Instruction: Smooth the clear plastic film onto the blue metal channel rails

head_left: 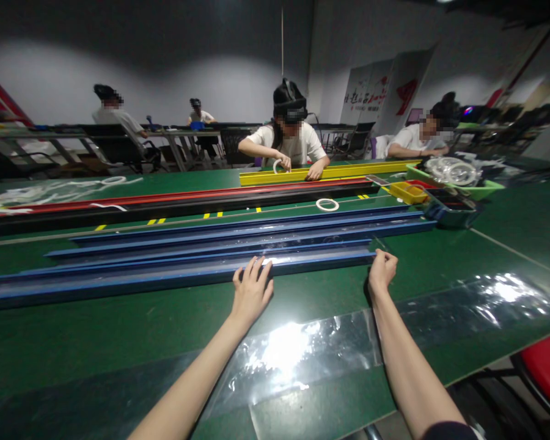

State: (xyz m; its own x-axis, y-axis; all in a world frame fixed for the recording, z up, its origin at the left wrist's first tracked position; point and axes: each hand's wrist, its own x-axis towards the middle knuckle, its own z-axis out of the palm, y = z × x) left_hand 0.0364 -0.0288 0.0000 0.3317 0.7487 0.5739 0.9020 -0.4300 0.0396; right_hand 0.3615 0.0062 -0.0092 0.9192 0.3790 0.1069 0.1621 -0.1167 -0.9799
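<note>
The nearest long blue channel profile (142, 285) lies across the green table in front of me. My left hand (253, 287) rests on its front edge with the fingers spread, and a small white patch (266, 261) shows by the fingertips. At the channel's right end, my right hand (383, 269) is closed, with thumb and fingers pressed together; whatever they grip is hidden. Behind lies another blue channel profile (238, 243), roughly parallel to the first.
Clear plastic sheeting (311, 348) covers the near table edge. Beyond are red and black strips (187, 198), a tape roll (327, 205), a yellow tray (407, 193) and a green basket (488, 188). Across the table, a co-worker (297, 143) handles a yellow profile (348, 172).
</note>
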